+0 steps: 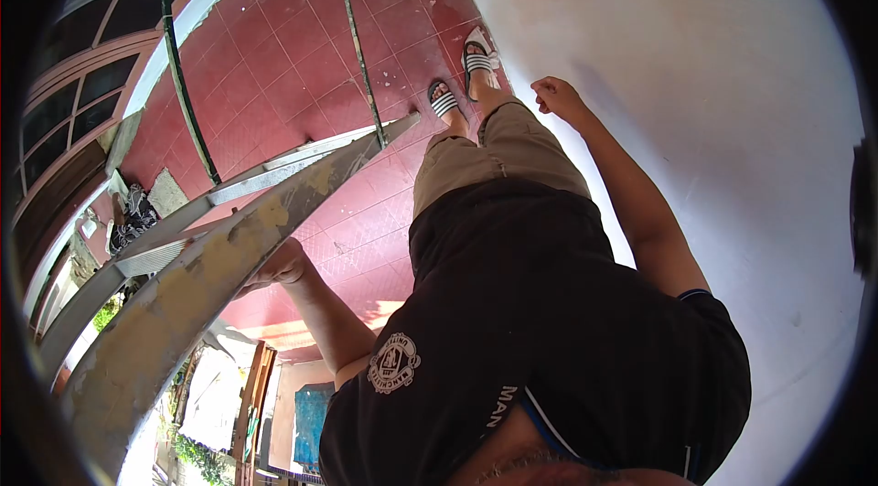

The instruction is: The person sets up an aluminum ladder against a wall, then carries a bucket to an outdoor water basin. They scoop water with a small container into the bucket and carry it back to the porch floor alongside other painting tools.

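Observation:
At the left, my left hand [282, 265] is at the edge of a paint-stained metal ladder [210, 257], its fingers curled against the rail and partly hidden behind it. My right hand [553, 97] hangs beside the pale wall [713, 111], with its fingers curled in and nothing visible in them. Below my brown shorts [503, 157], my feet in striped sandals [444, 104] stand on the red tiled floor [302, 65], close to the foot of the wall.
Thin poles [358, 38] cross above the tiles at the upper left. Dark-paned windows [78, 106] line the far left. A black-and-white patterned item [137, 212] lies beyond the ladder. At the lower left are a blue panel [312, 422] and some plants.

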### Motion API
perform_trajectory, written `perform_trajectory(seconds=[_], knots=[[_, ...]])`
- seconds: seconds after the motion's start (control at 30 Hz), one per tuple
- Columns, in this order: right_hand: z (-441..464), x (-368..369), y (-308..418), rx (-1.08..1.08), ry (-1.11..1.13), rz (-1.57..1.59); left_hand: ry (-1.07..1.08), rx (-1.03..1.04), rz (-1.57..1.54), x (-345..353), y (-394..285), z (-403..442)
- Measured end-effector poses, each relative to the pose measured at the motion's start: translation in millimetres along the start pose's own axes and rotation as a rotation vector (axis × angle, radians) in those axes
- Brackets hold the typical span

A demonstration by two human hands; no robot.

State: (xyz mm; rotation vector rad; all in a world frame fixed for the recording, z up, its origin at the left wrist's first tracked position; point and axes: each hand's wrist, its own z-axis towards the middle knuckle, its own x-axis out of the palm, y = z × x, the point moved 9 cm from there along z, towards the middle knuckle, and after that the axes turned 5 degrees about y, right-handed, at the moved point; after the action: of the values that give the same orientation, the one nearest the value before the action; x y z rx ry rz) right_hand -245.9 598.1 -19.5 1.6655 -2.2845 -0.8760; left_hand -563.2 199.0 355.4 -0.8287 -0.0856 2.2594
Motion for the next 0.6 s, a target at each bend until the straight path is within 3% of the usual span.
perform_trajectory(seconds=[0.3, 0.6], knots=[[1.5, 24.5, -22.3, 0.027, 0.059, 0.029, 0.143, -0.110, -0.143, 7.5, 17.8, -9.1], [-3.4, 38.1, 23.2, -0.029, 0.141, -0.157, 0.161, -0.158, -0.150, 5.8, 13.8, -7.4]])
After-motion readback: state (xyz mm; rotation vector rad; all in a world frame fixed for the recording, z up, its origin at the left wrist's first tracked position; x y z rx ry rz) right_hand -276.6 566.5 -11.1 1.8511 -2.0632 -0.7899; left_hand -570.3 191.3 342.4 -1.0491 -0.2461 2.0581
